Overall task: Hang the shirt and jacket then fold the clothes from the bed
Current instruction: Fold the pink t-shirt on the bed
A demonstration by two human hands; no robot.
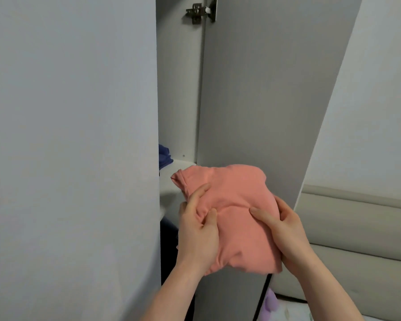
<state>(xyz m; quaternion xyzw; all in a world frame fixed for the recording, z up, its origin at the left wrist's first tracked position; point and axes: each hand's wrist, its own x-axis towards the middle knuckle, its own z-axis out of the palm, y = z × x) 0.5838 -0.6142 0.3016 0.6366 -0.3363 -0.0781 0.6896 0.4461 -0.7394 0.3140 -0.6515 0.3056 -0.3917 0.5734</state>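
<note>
Hands carrying folded pink garment (pixel 232 205) toward wardrobe shelf (pixel 171 179).
Left hand (pixel 198 230) and right hand (pixel 285 230) are gripping it; loosening could unfold it.

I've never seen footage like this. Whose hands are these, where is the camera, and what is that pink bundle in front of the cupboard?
There is no machine: a person wears a camera on the head, looking forward and down at their own hands. The left hand and right hand together hold a folded pink garment, fingers curled round its sides. Behind it an open wardrobe door reveals a white shelf, where something dark blue lies. A padded headboard shows at right.
</note>
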